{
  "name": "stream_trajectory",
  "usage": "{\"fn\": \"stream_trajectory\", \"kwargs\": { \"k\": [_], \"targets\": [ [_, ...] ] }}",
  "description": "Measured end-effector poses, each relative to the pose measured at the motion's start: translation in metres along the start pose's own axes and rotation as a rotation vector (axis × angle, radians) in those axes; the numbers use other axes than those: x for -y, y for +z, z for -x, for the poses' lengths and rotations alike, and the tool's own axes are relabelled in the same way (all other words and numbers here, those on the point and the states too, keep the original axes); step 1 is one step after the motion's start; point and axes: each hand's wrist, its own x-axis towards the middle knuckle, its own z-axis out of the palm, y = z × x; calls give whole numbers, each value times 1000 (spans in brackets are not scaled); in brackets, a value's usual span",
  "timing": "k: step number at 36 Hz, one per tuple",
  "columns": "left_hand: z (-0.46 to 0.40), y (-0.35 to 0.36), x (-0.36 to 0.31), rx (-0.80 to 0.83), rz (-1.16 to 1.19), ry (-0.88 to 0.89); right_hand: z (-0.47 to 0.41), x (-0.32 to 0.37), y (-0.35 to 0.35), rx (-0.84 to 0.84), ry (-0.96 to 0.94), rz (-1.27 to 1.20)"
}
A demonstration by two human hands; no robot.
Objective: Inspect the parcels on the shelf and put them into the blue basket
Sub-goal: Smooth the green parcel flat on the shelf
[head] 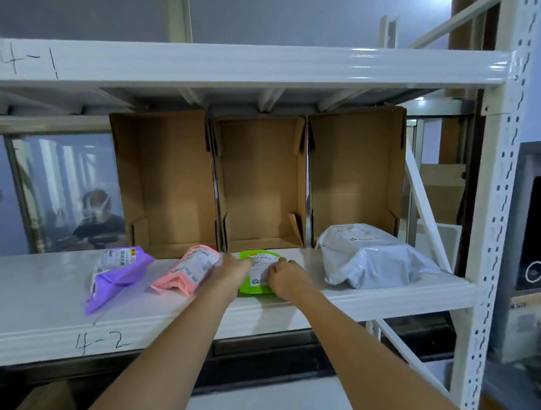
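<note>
Landmark: green parcel [255, 274], lying flat on the white shelf [32, 297] marked 4-2, near its front edge, label facing up.
Purple parcel: [118, 269] lying well left of the green parcel, on the same shelf, label up, tail pointing to the shelf front.
Pink parcel: [188, 269] lying just left of the green parcel, angled, label up.
Left hand: [233, 268] reaching in over the left edge of the green parcel, fingers curling onto its left side and gripping it; thumb position not readable.
Right hand: [285, 278] sitting on the right part of the green parcel, fingers curling down and pinching at the label area; exact contact cannot be told.
Cardboard boxes: three open boxes [257, 184] standing side by side behind the green parcel, openings facing forward.
Grey parcel: [371, 258] sitting right of the green parcel, bulky, partly in front of the rightmost box.
Upright: perforated white post [498, 220] standing far right of the green parcel.
Blue basket: not showing in this view.
</note>
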Motion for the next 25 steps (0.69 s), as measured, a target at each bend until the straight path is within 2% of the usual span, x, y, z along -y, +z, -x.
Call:
{"fn": "stream_trajectory", "kwargs": {
  "k": [2, 4, 8, 12, 17, 21, 25],
  "targets": [
    [-40, 1, 20, 1, 154, -40, 1, 0, -3, -4, -7, -64],
    [-67, 2, 36, -38, 196, -69, 2, 1, -4, 5, -11, -67],
    [-36, 6, 21, 25, 209, -63, -1, -2, 0, 6, -6, -65],
    [-19, 14, 8, -5, 168, -36, 3, -2, -8, -22, 1, -66],
    [-77, 43, 27, 13, 202, -54, 10, -3, -22, -70, 75, 181],
    [1, 57, -16, 38, 242, -55, 15, 4, -28, -77, 35, 333],
    [6, 70, -25, -8, 204, -16, 11, -2, -33, -17, 54, 321]
  ]
}}
